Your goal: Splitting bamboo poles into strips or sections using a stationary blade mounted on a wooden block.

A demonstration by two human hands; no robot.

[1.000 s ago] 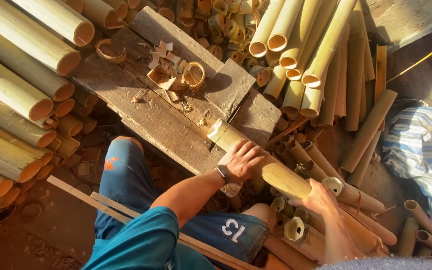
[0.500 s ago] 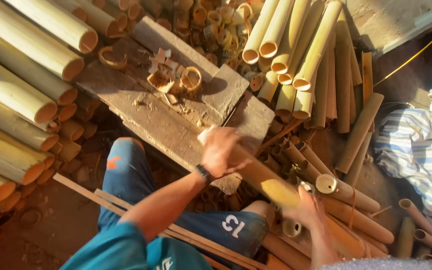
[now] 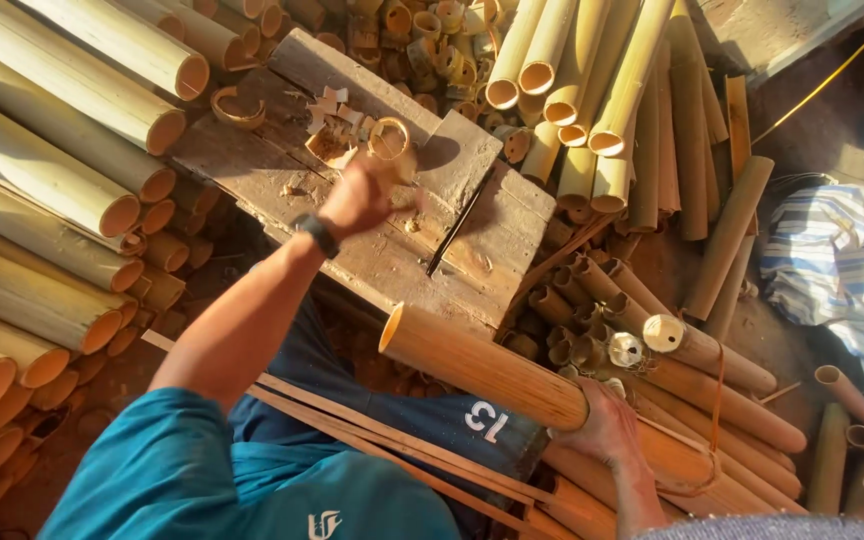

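Gripping a long bamboo pole [image 3: 512, 385], the right hand [image 3: 607, 425] is closed around its middle; the pole slants from lower right up to the left, its open cut end [image 3: 389, 328] level with the near edge of the wooden desk [image 3: 392, 260]. The left hand [image 3: 357, 195] is over the desk top, blurred, so I cannot tell whether it is open or closed or whether it holds anything; it appears to be just beside a short bamboo ring [image 3: 389, 138]. A dark wristband [image 3: 318, 234] sits on that wrist.

No true containers are in view. Cut rings and split scraps [image 3: 330, 120] lie in a small heap at the far end of the desk; another curved offcut [image 3: 237, 108] lies apart to the left. A thin dark blade or rod [image 3: 460, 235] lies on the boards to the right of the left hand. Large hollow poles [image 3: 72, 150] are stacked at left, thinner tubes [image 3: 592, 110] at upper right, short sections [image 3: 592, 310] beside the desk. A striped cloth [image 3: 842, 250] lies at far right.

Against half a second ago: the left hand was then on the pole near its cut end on the desk; it has left the pole and moved up the desk to the rings. The pole's cut end has drawn back off the desk top. The right hand's grip is unchanged.
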